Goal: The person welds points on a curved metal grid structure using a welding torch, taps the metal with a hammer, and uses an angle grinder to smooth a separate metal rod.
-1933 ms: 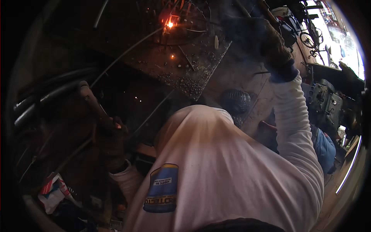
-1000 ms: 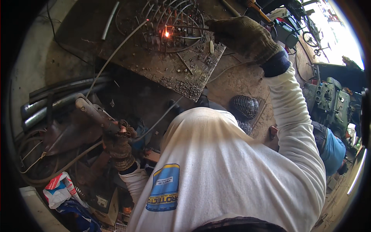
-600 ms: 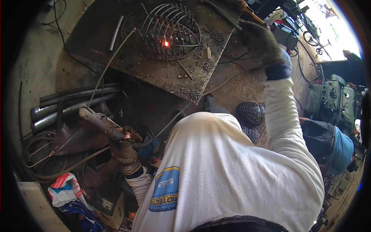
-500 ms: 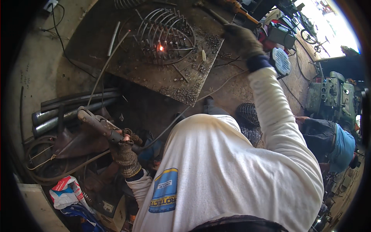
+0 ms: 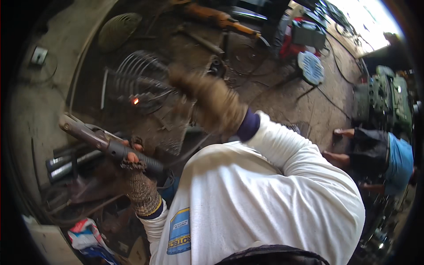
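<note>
My left hand (image 5: 140,187), in a knitted glove with bare fingertips showing, is wrapped round a welding electrode holder (image 5: 104,143). The holder's jaw end points up and left, toward the metal table. My gloved right hand (image 5: 212,104) is smeared by motion at the table's right edge; its fingers cannot be made out. Just left of it, a cage of curved metal rods (image 5: 141,73) sits on the dark tabletop, with a small orange-red glowing spot (image 5: 135,101) at its lower part. A hammer (image 5: 201,40) lies beyond my right hand.
An orange power tool (image 5: 216,17) lies at the far side, and a second ribbed metal piece (image 5: 119,30) at far left. A pale-topped stool (image 5: 310,67) stands right. Pipes (image 5: 75,165) lie at left. A person in a blue shirt (image 5: 399,163) is near a green machine (image 5: 388,99).
My right hand has let go of the hammer and swung back left and nearer. The view has shifted, so the cage now appears farther left. My left hand still grips the electrode holder.
</note>
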